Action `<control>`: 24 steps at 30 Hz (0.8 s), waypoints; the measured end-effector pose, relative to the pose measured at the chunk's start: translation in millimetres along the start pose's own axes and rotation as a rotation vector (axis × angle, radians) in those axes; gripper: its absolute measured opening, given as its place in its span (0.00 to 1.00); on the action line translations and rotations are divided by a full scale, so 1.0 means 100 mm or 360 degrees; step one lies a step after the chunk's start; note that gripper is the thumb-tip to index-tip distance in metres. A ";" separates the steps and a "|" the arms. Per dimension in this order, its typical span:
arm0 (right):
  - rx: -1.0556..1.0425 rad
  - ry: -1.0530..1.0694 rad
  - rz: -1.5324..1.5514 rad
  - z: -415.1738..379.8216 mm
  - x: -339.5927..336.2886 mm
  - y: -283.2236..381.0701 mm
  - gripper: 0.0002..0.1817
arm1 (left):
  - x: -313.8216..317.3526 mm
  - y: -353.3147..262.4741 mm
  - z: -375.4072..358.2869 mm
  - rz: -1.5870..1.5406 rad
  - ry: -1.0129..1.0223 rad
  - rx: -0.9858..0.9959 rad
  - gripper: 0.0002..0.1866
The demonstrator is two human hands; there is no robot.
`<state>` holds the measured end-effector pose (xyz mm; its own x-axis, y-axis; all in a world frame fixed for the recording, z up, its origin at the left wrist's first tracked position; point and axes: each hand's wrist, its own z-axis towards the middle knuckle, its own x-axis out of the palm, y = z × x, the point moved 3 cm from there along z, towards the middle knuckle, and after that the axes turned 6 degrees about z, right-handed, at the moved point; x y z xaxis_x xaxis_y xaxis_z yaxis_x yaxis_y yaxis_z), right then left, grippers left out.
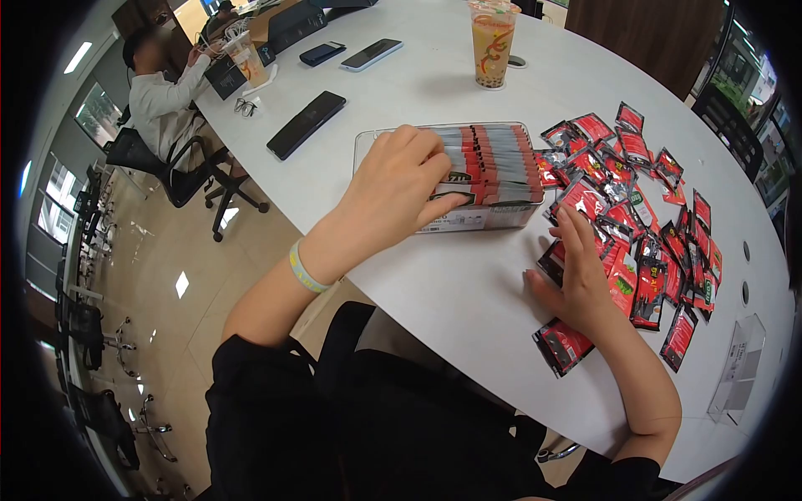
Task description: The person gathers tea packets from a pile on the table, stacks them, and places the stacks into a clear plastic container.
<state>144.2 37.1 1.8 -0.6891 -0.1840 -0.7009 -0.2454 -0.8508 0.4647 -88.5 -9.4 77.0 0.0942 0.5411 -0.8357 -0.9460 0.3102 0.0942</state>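
Note:
A clear box (510,219) on the white table holds a row of upright red and grey packets (497,159). My left hand (405,179) reaches over the box's left part, its fingers bent down at the packets; whether they grip one is hidden. To the right of the box, my right hand (576,271) rests at the edge of a loose pile of red and black packets (622,209), thumb and fingers apart, holding nothing. One packet (564,344) lies just below the right hand, nearer the table's front edge.
A black phone (307,125), a second phone (371,54) and a dark blue item (322,53) lie beyond the box. A full drink cup (493,46) stands behind it. A clear sign holder (737,367) is at the right. A person (163,96) sits at the far left.

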 end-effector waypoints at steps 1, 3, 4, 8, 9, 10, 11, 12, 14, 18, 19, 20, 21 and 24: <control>0.0000 -0.0005 0.0002 0.00 0.00 0.01 0.44 | 0.00 0.01 0.01 -0.0006 0.0069 0.0085 0.16; -0.0005 -0.0014 0.0000 0.01 -0.01 0.01 0.44 | 0.00 0.03 0.01 0.0005 0.0187 0.0095 0.16; -0.0004 -0.0006 -0.0007 0.01 -0.01 0.01 0.44 | 0.02 0.04 0.01 0.0014 0.0307 0.0107 0.16; -0.0034 -0.0019 -0.0042 0.02 -0.01 0.02 0.44 | 0.17 0.09 -0.04 -0.0210 0.0454 -0.0079 0.16; -0.0033 -0.0016 -0.0044 0.01 -0.01 0.02 0.44 | 0.16 0.08 -0.03 -0.0238 0.0514 -0.0113 0.17; -0.0027 -0.0014 -0.0029 0.01 -0.01 0.01 0.44 | 0.16 0.08 -0.03 -0.0264 0.0573 -0.0150 0.17; -0.0021 -0.0013 -0.0014 0.01 -0.01 0.01 0.44 | 0.17 0.10 -0.03 -0.0265 0.0571 -0.0152 0.17; -0.0021 -0.0011 -0.0015 0.02 -0.01 0.01 0.44 | 0.19 0.10 -0.02 -0.0209 0.0546 -0.0095 0.17; -0.0019 0.0002 -0.0023 0.02 -0.01 0.02 0.44 | 0.21 0.09 -0.02 -0.0157 0.0521 -0.0032 0.18; -0.0039 -0.0006 -0.0051 0.02 -0.01 0.01 0.44 | 0.15 0.07 0.03 -0.0136 0.0633 -0.0058 0.15; -0.0031 0.0002 -0.0036 0.03 -0.01 0.02 0.44 | 0.15 0.06 0.04 -0.0113 0.0723 -0.0063 0.14; -0.0022 0.0012 -0.0023 0.02 -0.01 0.02 0.44 | 0.14 0.06 0.06 -0.0118 0.0726 -0.0062 0.14; -0.0018 0.0015 -0.0024 0.01 -0.01 0.02 0.44 | 0.13 0.07 0.08 -0.0126 0.0698 -0.0005 0.14; 0.0017 0.0039 -0.0005 0.02 -0.01 0.02 0.44 | 0.09 0.07 0.08 -0.0171 0.0684 -0.0037 0.14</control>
<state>143.5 36.6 4.4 -0.6716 -0.1932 -0.7152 -0.2552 -0.8460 0.4682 -91.4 3.4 74.5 0.0592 0.1310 -0.9896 -0.9450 0.3268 -0.0133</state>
